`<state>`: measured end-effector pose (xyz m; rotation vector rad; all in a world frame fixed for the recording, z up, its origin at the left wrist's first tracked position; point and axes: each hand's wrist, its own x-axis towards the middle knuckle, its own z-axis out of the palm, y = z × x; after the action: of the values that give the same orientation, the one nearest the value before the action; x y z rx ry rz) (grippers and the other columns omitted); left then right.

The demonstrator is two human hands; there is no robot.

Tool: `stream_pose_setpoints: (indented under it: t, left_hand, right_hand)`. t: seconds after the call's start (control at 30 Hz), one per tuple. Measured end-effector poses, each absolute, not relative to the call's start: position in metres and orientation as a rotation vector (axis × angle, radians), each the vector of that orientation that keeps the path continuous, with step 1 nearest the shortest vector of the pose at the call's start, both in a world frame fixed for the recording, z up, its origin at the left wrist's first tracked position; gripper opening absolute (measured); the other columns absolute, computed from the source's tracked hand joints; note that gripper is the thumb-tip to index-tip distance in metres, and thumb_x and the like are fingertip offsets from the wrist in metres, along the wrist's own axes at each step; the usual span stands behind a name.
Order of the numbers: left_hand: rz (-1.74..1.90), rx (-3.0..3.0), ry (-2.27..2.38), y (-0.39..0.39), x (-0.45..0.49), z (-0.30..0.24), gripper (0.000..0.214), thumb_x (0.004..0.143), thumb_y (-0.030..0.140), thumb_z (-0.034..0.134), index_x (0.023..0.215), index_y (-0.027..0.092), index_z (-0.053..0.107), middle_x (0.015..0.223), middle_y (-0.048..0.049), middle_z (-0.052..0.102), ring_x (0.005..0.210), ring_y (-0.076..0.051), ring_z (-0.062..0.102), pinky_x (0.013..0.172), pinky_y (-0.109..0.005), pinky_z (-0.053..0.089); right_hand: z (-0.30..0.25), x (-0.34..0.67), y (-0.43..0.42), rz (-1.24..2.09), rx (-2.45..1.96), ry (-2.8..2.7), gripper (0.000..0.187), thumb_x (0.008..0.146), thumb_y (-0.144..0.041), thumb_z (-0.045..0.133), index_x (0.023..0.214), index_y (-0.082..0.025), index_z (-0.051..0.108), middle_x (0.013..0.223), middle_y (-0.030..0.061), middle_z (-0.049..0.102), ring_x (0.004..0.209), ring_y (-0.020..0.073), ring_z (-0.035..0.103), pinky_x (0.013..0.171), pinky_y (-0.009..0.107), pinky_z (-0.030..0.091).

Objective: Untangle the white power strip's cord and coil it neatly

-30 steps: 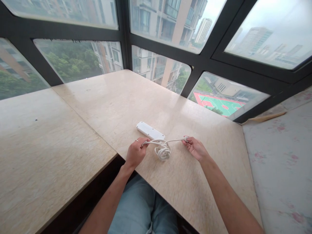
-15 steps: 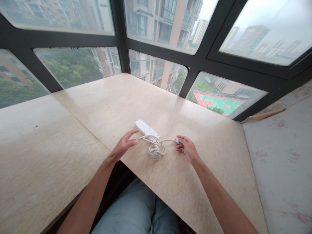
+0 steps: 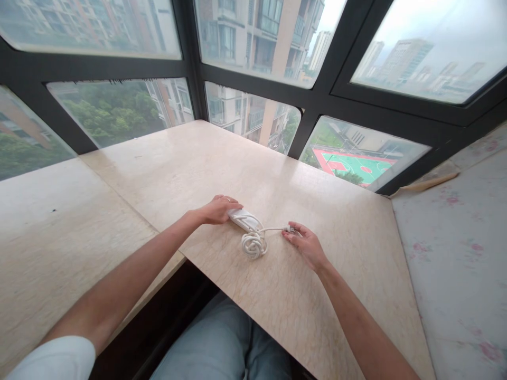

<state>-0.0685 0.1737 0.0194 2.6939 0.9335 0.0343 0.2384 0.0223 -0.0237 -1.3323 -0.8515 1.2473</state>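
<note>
Tabletop: we see a pale marble tabletop [image 3: 130,184] running under dark-framed windows [image 3: 317,100].
Left hand: our left hand [image 3: 217,209] lies palm down over the left end of the power strip, fingers lightly curved. We cannot tell whether they clasp it or only rest on it.
Power strip: the white power strip [image 3: 243,217] lies flat on the marble near its front edge, half covered by that hand.
Cord bundle: the white cord bundle [image 3: 253,245] sits on the marble just in front of the strip, touching it, wound into a tight knot-like coil.
Plug: a short free run of cord leads right to the plug [image 3: 290,229], low over the marble.
Right hand: our right hand [image 3: 307,245] has its fingertips closed on the plug, the palm low beside it.
Cloth: a flowered cloth [image 3: 455,237] covers the ledge at the far right.
Done, as we judge: most of the cord is gathered and tied up.
Left, as we judge: the plug end hangs outside the bundle, and strip and coil lie loose together.
</note>
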Motion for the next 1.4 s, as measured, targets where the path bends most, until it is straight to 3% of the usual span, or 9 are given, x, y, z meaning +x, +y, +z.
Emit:
stream_pose_setpoints:
  t: [0.13,0.23,0.33,0.57,0.7,0.83,1.0,1.2,1.4]
  left_hand:
    - [0.063,2.704,1.018,0.174,-0.097,0.015,0.054,0.076,0.022,0.059,0.129,0.026,0.056,0.132,-0.0055,0.06,0.118,-0.025,0.054,0.101,-0.037,0.038]
    - [0.108,2.668,1.255,0.171,-0.126,0.009,0.054,0.08,0.026,0.054,0.134,0.024,0.052,0.135,-0.0073,0.058,0.122,-0.027,0.051,0.099,-0.038,0.04]
    - [0.146,2.59,1.51,0.164,-0.152,0.004,0.054,0.084,0.032,0.05,0.137,0.022,0.05,0.138,-0.0089,0.056,0.127,-0.028,0.048,0.101,-0.04,0.039]
    - [0.27,2.244,2.206,0.139,-0.201,0.002,0.054,0.09,0.039,0.04,0.14,0.019,0.048,0.141,-0.0136,0.053,0.127,-0.035,0.047,0.1,-0.048,0.038]
    - [0.225,2.086,2.319,0.129,-0.213,0.009,0.057,0.091,0.043,0.038,0.142,0.019,0.045,0.139,-0.0165,0.053,0.125,-0.037,0.047,0.098,-0.051,0.04]
    - [0.077,1.984,2.317,0.117,-0.197,0.018,0.061,0.089,0.041,0.042,0.145,0.016,0.038,0.142,-0.0218,0.047,0.127,-0.039,0.045,0.097,-0.057,0.041]
    - [0.243,2.156,2.336,0.093,-0.159,0.018,0.065,0.089,0.034,0.047,0.146,0.008,0.032,0.153,-0.0279,0.029,0.142,-0.042,0.023,0.106,-0.071,0.021]
    - [0.805,2.508,1.647,0.058,-0.094,0.001,0.055,0.088,0.029,0.05,0.14,0.011,0.039,0.147,-0.0238,0.04,0.142,-0.037,0.031,0.112,-0.056,0.031]
    - [0.9,2.367,1.163,0.029,-0.024,-0.023,0.041,0.087,0.021,0.052,0.127,0.017,0.052,0.13,-0.0159,0.057,0.125,-0.028,0.052,0.106,-0.048,0.044]
  right_hand:
    - [-0.029,0.247,0.028,1.05,-1.551,-0.936,0.054,0.062,-0.041,0.081,0.107,-0.016,0.068,0.074,0.0041,0.073,0.065,0.0178,0.07,0.063,0.029,0.058]
    - [-0.031,0.256,0.037,0.94,-1.669,-0.974,0.053,0.064,-0.045,0.076,0.106,-0.014,0.068,0.066,0.0023,0.069,0.045,0.012,0.059,0.044,0.024,0.049]
    - [-0.029,0.265,0.045,0.772,-1.811,-1.075,0.045,0.072,-0.049,0.065,0.101,-0.015,0.069,0.062,0.0012,0.065,0.038,0.0108,0.052,0.038,0.023,0.042]
    - [-0.027,0.28,0.04,0.525,-1.93,-1.161,0.032,0.077,-0.044,0.051,0.079,-0.016,0.066,0.058,0.0039,0.063,0.047,0.0169,0.056,0.05,0.029,0.044]
    - [-0.035,0.265,0.029,0.383,-1.893,-1.297,0.032,0.076,-0.046,0.051,0.075,-0.018,0.067,0.082,0.0106,0.07,0.074,0.0229,0.061,0.07,0.034,0.046]
    - [-0.043,0.245,0.016,0.229,-1.848,-1.479,0.036,0.082,-0.046,0.045,0.076,-0.019,0.068,0.08,0.0101,0.069,0.073,0.0223,0.058,0.074,0.036,0.043]
    - [-0.04,0.228,-0.009,0.331,-1.734,-1.475,0.034,0.085,-0.046,0.048,0.079,-0.018,0.068,0.082,0.0095,0.069,0.074,0.0215,0.059,0.072,0.035,0.046]
    - [-0.025,0.223,-0.065,0.456,-1.7,-1.348,0.031,0.088,-0.046,0.052,0.085,-0.02,0.069,0.088,0.0095,0.07,0.081,0.0224,0.063,0.072,0.034,0.049]
    - [-0.033,0.267,-0.154,0.36,-1.882,-1.149,0.031,0.083,-0.048,0.057,0.091,-0.021,0.07,0.098,0.0111,0.07,0.091,0.0249,0.064,0.08,0.038,0.052]
